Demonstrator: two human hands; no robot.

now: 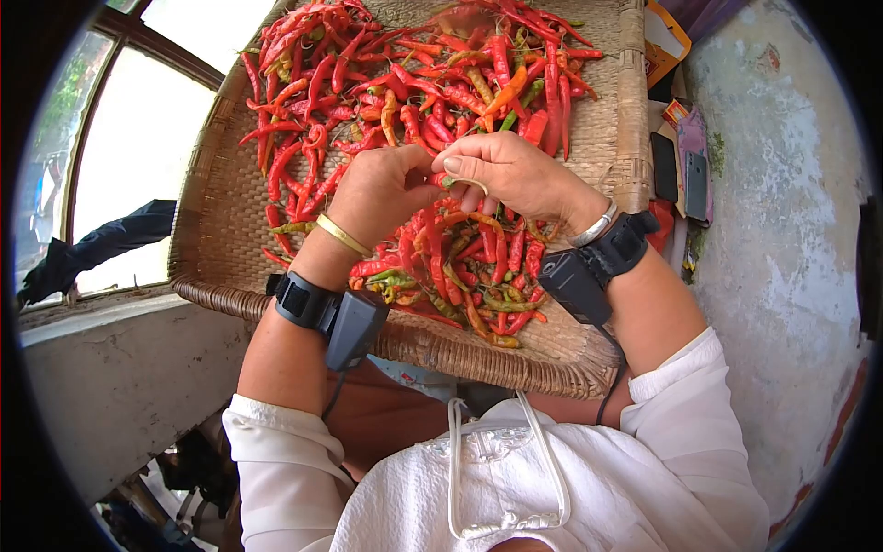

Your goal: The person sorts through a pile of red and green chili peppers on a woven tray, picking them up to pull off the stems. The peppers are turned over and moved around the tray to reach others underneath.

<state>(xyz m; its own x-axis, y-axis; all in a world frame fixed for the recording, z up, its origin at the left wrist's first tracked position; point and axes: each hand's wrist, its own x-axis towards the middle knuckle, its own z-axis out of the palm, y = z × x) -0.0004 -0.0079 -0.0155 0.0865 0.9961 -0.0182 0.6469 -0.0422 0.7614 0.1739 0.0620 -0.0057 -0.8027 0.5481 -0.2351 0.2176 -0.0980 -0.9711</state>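
Note:
Above the woven basket tray (216, 198), my two hands meet over a heap of chili peppers (441, 244). Between the fingertips shows a red chili pepper (448, 181) with a green cap and a pale curved stem; most of it is hidden by the fingers. My left hand (375, 195) is closed in a pinch at its left side. From the right, my right hand (524, 175) closes thumb and fingers on the same pepper. A larger pile of red chili peppers (368, 74), with some green and orange ones, lies farther back in the tray.
A window (138, 120) with a dark cloth (101, 248) on its sill is at left. Two phones (696, 184) and a yellow-orange box (664, 41) sit right of the tray, beside a worn wall (782, 202). Wrist devices (357, 327) with cables are strapped to both forearms.

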